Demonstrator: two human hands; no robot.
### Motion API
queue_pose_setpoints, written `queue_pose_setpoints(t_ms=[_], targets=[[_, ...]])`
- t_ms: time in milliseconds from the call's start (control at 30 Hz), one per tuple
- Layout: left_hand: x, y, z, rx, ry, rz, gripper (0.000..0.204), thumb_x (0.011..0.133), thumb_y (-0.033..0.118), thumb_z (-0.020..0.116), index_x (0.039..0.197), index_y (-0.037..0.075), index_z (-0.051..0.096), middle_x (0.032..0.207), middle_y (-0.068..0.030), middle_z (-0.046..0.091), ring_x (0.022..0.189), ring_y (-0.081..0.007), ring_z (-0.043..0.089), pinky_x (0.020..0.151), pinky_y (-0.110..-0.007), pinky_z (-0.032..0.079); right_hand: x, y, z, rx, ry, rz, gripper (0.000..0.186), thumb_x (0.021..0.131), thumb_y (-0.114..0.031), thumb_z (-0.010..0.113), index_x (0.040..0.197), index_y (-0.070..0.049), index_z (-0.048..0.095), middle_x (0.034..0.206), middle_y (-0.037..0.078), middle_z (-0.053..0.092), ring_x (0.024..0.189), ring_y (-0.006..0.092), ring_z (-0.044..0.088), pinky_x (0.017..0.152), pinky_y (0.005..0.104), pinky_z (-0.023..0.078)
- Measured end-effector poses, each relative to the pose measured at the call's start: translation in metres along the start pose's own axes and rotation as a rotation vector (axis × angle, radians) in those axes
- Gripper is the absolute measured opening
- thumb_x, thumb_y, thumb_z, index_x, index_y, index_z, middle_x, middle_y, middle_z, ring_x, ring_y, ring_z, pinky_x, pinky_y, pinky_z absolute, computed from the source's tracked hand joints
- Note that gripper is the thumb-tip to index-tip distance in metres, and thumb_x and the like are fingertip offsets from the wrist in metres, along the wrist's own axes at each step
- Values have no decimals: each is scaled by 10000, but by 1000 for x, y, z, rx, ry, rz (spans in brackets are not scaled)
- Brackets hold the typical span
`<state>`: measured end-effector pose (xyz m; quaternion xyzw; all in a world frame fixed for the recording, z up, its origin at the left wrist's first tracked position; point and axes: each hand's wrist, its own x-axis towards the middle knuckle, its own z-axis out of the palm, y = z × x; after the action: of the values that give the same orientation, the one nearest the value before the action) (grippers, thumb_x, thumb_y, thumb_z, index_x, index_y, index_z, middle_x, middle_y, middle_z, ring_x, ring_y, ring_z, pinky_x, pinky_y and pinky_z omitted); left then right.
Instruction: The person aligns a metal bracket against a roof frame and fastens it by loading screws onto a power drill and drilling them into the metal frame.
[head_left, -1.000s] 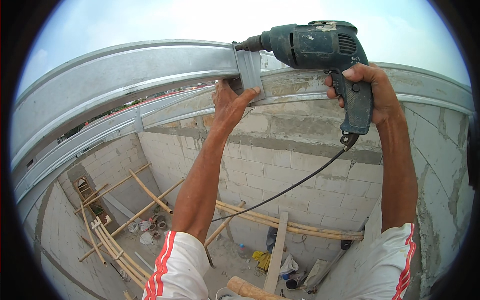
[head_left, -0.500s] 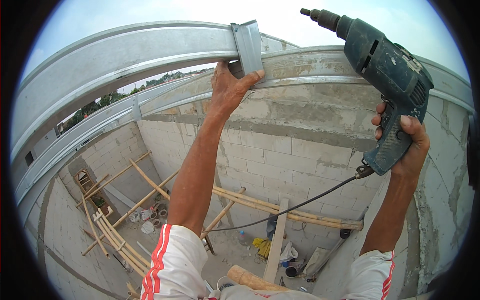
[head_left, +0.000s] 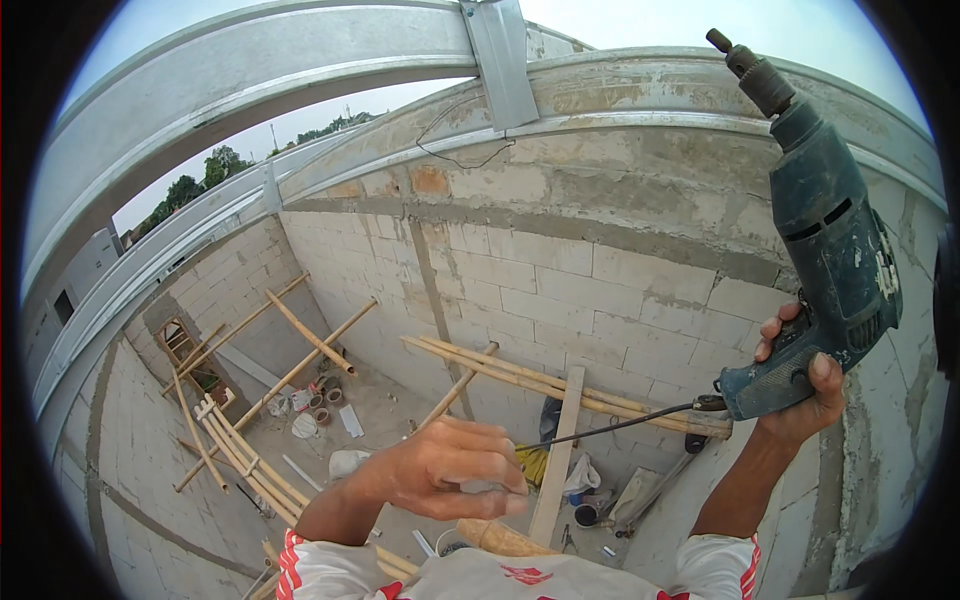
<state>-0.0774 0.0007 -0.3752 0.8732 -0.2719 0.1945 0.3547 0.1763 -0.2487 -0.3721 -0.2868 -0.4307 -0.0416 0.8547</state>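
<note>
The pistol-style handle of a dark green, scuffed electric drill (head_left: 825, 215) is gripped in the right hand (head_left: 808, 398); the thumb is wrapped round the near side, while the other fingers are largely concealed behind the handle. The drill is held at the right of the view, its chuck tipped upward against the pale sky. The left hand (head_left: 455, 468) is held low before the white shirt (head_left: 500, 578), its fingers loosely curled; whether anything is enclosed by them cannot be told. From the handle's base a thin black cord (head_left: 625, 423) is led leftward and lost to sight at the left hand. Above, a folded silver metal bracket (head_left: 507, 75) is seen at the end of a long silver metal beam (head_left: 300, 52), both cut off by the upper edge. Beyond, a wall of pale grey blocks (head_left: 560, 275) is crossed by yellowish bamboo poles (head_left: 570, 385). Beneath these, a crumpled yellow bundle (head_left: 534, 465) is partly covered by a grey plank (head_left: 556, 465).
</note>
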Motion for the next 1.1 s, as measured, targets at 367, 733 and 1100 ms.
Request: queue_pose_setpoints(t_ms=[367,733,1100], targets=[[-155,-63,126,-318,-289,-822,372,961,292,566,1179,1,644,1072,-175,688,1010,-322,646,899,-379,501,-46,31,3,4,-59,48,728,760,-261,675,1327,94,388,1165,244,566,987,306,590,752,368,520],[-256,-50,160,-587,509,-1341,260,899,215,690,1051,5,708,950,-82,710,913,-167,643,840,-326,512,-62,68,-15,212,-264,149,808,781,-214,690,1387,100,258,1269,283,484,1119,365,504,894,442,456],[-232,-58,180,314,-260,-1150,165,799,91,603,908,6,694,946,-169,674,899,-363,665,790,-412,545,-83,104,21,190,-41,185,752,734,-235,698,1333,74,366,1157,212,569,983,292,584,764,388,519]])
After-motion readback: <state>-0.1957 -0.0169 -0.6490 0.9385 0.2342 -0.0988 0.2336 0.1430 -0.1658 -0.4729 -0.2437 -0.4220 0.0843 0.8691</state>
